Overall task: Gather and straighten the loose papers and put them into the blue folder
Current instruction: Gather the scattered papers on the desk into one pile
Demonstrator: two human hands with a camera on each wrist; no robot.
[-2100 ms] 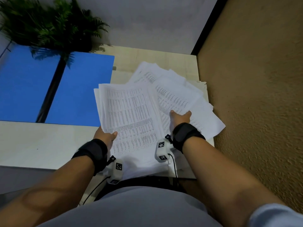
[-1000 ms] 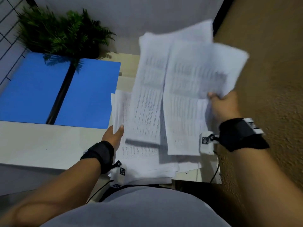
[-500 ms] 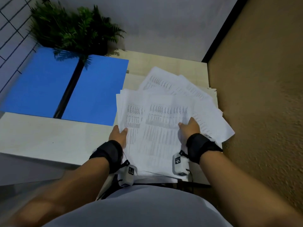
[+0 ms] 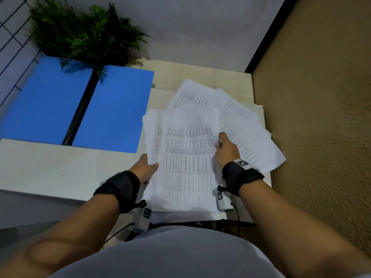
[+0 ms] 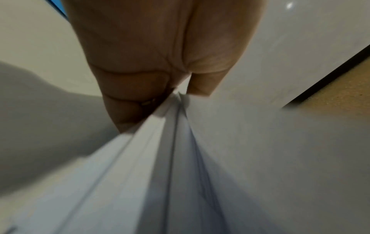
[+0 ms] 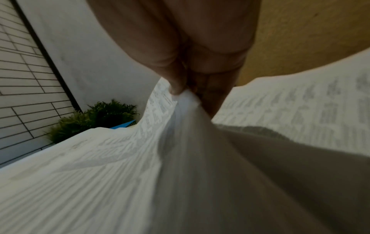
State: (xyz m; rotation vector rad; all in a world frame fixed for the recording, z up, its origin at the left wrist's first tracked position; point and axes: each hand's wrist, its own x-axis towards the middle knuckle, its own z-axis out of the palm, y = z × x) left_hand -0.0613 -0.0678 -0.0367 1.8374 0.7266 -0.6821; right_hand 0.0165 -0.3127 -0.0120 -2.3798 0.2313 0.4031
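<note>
A stack of printed white papers (image 4: 188, 157) lies on the pale table in front of me. My left hand (image 4: 145, 167) grips the stack's left edge, thumb on top; the left wrist view shows the fingers (image 5: 128, 101) under the sheet edges (image 5: 176, 126). My right hand (image 4: 225, 149) pinches the stack's right edge, thumb and fingers (image 6: 176, 85) closed on the bunched sheets (image 6: 186, 110). More loose papers (image 4: 247, 133) lie fanned out to the right and behind. The blue folder (image 4: 80, 105) lies open and flat at the left, with a black spine.
A potted fern (image 4: 84, 33) stands behind the folder by the white wall. A rough tan wall (image 4: 321, 117) runs close along the table's right side. Bare tabletop (image 4: 50, 167) shows in front of the folder.
My right hand lifted a bundle of sheets from the right pile, laid it on the stack, and now has shifted from resting flat on it to pinching its right edge.
</note>
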